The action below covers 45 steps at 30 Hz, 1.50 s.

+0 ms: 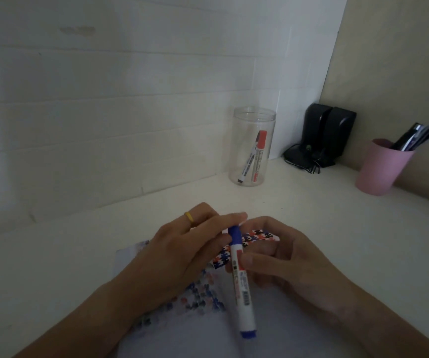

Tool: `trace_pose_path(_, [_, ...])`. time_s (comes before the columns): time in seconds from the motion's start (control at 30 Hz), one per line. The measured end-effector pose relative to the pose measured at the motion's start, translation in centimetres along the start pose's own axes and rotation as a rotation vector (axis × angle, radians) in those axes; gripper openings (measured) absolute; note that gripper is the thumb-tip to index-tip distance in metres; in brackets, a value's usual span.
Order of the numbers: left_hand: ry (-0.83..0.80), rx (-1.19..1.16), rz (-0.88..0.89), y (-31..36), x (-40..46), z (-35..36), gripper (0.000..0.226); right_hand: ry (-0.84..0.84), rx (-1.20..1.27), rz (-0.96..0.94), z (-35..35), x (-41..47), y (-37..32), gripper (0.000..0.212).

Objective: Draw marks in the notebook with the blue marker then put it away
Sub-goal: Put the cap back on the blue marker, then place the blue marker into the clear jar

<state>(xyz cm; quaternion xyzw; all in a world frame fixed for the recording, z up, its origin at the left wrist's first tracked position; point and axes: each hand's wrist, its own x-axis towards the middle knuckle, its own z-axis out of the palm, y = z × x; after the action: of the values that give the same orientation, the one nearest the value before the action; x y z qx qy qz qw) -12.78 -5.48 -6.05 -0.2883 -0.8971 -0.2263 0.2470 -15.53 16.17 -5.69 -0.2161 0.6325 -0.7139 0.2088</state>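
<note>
The blue marker has a white barrel, a blue cap at its far end and a blue base pointing toward me. My left hand, with a yellow ring, pinches the blue cap between thumb and fingers. My right hand grips the barrel around its middle. Both hands hover over the notebook, whose white page and puzzle-patterned cover lie near the table's front edge. Much of the notebook is hidden under my hands.
A clear plastic jar holding a red marker and a black one stands at the back centre. Black speakers with cables sit in the corner. A pink cup of pens stands at the right.
</note>
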Motion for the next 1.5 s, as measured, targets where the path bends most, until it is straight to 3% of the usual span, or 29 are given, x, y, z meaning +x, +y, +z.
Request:
trace_pose_path(0.1, [0.029,0.033,-0.069,-0.4,-0.1,-0.2,0.050,0.135,0.063,0.006,0.2,0.2,0.3,0.049])
trace_pose_path(0.23, [0.092,0.173,-0.125,-1.1,-0.2,-0.9,0.050,0.449,-0.149,-0.134,-0.2,1.7,-2.3,0.049])
trace_pose_path(0.43, [0.137,0.264,-0.136,-1.7,-0.1,-1.3,0.047,0.804,-0.501,-0.697,-2.5,9.3,-12.0,0.045])
trace_pose_path(0.53, [0.138,0.274,-0.140,-1.8,-0.2,-1.3,0.047,0.915,-0.662,-0.796,-3.8,13.8,-14.5,0.037])
trace_pose_path(0.7, [0.130,0.292,-0.130,-2.0,-0.2,-1.2,0.047,0.891,-0.995,-0.561,-5.3,18.9,-12.8,0.014])
trace_pose_path(1.07, [0.084,0.312,-0.140,-2.7,-0.4,-0.8,0.046,0.828,-1.226,-0.353,-4.6,18.9,-11.6,0.024])
trace_pose_path(1.27, [0.053,0.285,-0.120,-2.7,-0.4,-1.0,0.045,0.718,-1.159,-0.550,-2.0,10.5,-9.9,0.021])
trace_pose_path(1.5, [-0.095,0.181,-0.103,-2.3,-0.8,-1.2,0.045,0.520,-1.202,-0.343,-1.6,0.4,-0.8,0.020])
